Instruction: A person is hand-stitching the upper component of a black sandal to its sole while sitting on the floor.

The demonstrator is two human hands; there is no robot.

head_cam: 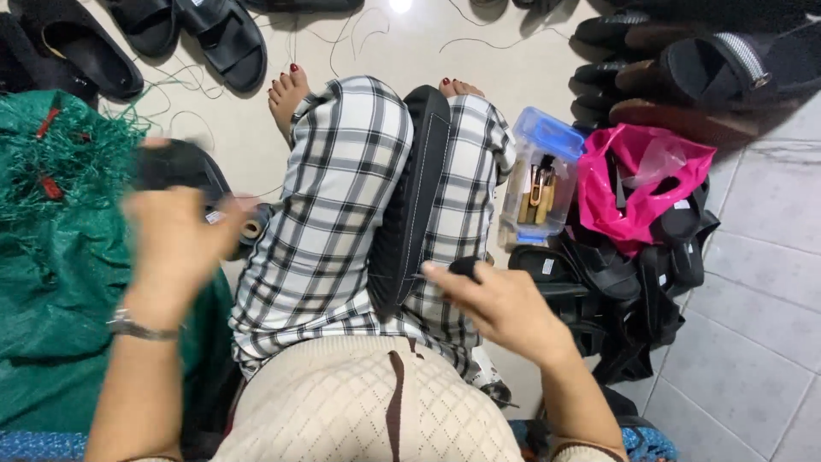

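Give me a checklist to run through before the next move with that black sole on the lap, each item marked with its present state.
1. Black sole wedged on edge between the knees: ok.
2. Right hand at the sole's near end, pinching something small and dark: ok.
3. Left hand steady: not ok, blurred over the green netting.
4. What the left hand holds: cannot tell.
5. Clear box of tools near the right knee: ok.

Black sandal sole (pixel 410 197) clamped between plaid knees — right hand (pixel 505 308) touching it.
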